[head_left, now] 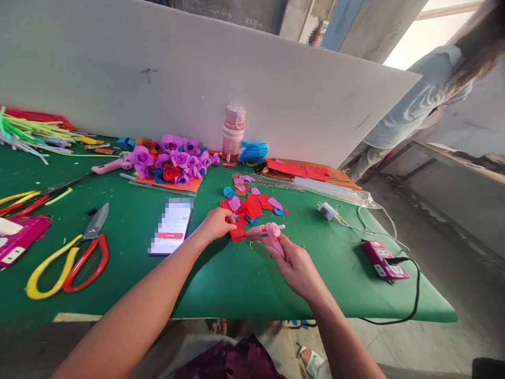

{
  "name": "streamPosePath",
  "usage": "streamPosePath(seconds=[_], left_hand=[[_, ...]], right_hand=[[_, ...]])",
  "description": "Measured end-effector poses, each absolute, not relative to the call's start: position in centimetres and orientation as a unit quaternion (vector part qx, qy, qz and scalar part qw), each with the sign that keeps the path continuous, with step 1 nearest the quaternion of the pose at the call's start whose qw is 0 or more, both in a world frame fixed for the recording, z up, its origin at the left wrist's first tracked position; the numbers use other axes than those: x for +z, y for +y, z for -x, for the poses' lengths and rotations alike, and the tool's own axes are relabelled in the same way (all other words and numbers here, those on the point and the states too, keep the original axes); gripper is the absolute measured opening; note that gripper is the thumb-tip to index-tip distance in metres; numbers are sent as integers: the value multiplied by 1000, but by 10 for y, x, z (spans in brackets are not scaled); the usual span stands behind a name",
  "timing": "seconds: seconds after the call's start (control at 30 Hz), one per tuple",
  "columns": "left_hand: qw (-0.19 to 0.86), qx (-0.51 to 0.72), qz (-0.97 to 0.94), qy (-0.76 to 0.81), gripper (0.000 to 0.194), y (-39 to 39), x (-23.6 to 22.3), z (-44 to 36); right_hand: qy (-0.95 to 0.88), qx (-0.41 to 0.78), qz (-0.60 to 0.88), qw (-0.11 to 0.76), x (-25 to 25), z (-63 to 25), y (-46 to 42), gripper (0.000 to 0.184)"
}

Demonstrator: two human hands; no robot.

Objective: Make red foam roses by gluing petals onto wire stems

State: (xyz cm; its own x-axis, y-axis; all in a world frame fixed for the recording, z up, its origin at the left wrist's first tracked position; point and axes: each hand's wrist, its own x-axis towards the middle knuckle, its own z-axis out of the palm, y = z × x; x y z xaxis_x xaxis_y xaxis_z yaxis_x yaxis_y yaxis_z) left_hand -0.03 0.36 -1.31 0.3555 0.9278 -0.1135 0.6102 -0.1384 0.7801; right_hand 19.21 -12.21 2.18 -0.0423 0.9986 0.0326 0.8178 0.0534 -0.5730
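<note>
The right hand (295,266) is wrapped round a pink, pistol-shaped plastic glue gun (269,232), its barrel lying crosswise, nozzle towards the red, squarish paper piece (238,233) just left. The left hand (216,223), nearer that piece, pinches its left edge; beyond it lie multicoloured paper scraps (253,205).

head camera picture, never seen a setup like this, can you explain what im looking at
There is no machine here: a camera worn on a person's head looks forward and down at their two bare hands. The left hand pinches a red piece; the right hand holds a pink glue gun, aimed toward that piece. On the green table lie loose coloured pieces, purple flowers, a phone and scissors with yellow and red handles; a pink bottle stands behind.
</note>
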Motion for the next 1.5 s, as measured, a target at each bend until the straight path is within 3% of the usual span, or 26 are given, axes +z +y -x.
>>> streamPosePath(seconds=[0.37, 0.83, 0.97, 1.33, 1.5], left_hand=[[379, 196, -732, 531, 4, 3, -11, 1], [389, 206, -724, 531, 3, 2, -10, 1], [390, 207, -722, 532, 4, 2, -11, 1], [384, 199, -730, 529, 8, 1, -8, 2], [390, 202, -726, 530, 7, 2, -10, 2]], right_hand=[[-675, 230, 652, 258, 23, -196, -126, 28], [-677, 208, 672, 216, 20, -191, -122, 27], [-670, 202, 669, 250, 20, -196, -123, 26], [-673, 240, 654, 247, 18, -192, -124, 25], [-626, 320, 643, 304, 18, -200, -124, 32]])
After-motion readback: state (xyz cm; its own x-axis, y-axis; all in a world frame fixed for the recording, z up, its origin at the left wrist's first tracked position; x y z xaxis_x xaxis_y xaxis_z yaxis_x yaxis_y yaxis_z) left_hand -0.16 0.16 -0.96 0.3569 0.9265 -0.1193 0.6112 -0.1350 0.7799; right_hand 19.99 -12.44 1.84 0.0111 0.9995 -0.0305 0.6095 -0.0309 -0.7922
